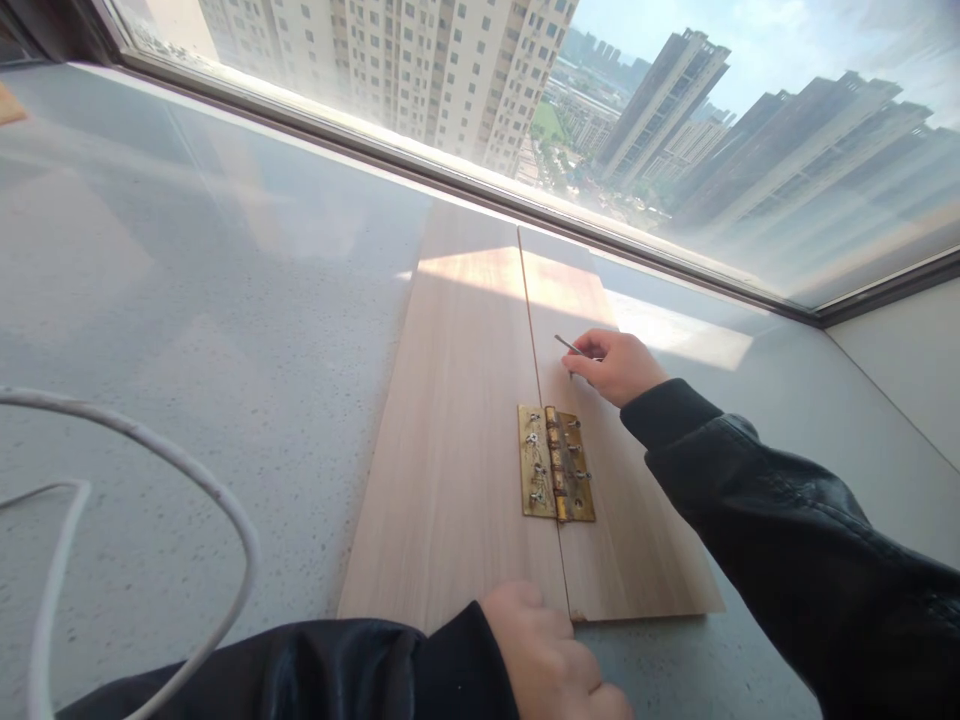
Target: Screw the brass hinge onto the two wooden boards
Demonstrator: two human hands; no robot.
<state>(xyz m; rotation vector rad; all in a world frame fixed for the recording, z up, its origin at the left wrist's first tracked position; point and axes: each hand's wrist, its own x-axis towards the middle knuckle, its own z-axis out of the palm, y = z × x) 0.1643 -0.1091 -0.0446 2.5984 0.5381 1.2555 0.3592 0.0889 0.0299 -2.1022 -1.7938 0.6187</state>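
Observation:
A brass hinge (556, 464) lies across the seam between two pale wooden boards, the left board (442, 400) and the right board (637, 540). Several screws stand up out of its holes, and the lower right hole shows no screw. Above the hinge, over the right board, my right hand (619, 366) pinches a thin metal rod (568, 345) that points up and left. A small pointed bit shows just under the fingertips, too small to name. My left hand (555, 655) is curled at the near edge of the boards, its fingertips hidden from view.
The boards lie on a speckled grey sill (300, 330) below a window with a dark frame (360, 135). A white cable (202, 480) loops at the left, in front of my left sleeve. A white wall (900, 360) stands at the right.

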